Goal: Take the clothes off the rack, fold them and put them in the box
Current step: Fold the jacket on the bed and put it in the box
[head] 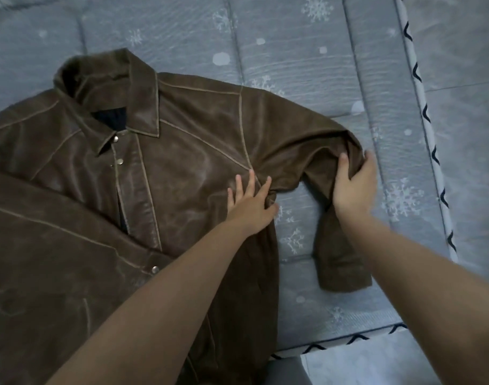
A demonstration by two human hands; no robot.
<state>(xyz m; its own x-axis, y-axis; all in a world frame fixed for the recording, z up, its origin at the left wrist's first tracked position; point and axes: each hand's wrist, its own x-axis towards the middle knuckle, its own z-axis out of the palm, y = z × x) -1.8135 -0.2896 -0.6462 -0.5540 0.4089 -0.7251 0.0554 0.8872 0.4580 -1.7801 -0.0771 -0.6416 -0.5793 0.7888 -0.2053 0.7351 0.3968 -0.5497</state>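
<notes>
A brown jacket (154, 190) lies spread face-up on the bed (321, 65), flat so its sleeves can be folded in. The left hand (249, 202) presses with straight fingers at the armpit seam, probably to pin the body in place. The right hand (354, 184) grips the bent sleeve (315, 151) near its elbow, seemingly ready to fold it across. No box or rack is in view.

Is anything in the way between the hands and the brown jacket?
Nothing. The left hand presses flat on the brown leather jacket near its armpit, and the right hand already grips the bent sleeve.
</notes>
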